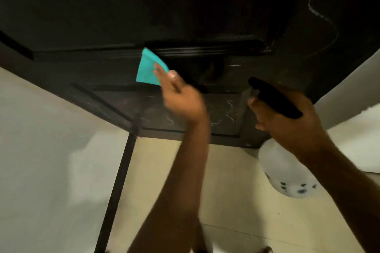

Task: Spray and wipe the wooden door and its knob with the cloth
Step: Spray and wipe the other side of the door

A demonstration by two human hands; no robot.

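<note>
The dark wooden door [185,6] fills the upper half of the head view, with raised panel mouldings and pale scribble marks. My left hand [181,96] holds a turquoise cloth [149,68] against the door's middle rail, just below a moulding; fingers and thumb lie on the cloth. My right hand [287,117] grips a spray bottle [285,170] by its black trigger head, whose nozzle points at the door; the translucent white body hangs below the hand. No knob shows in this view.
A dark door frame post [119,181] runs down at left beside a pale wall [41,150]. Cream floor tiles [226,201] lie below the door. A white wall [353,96] stands to the right.
</note>
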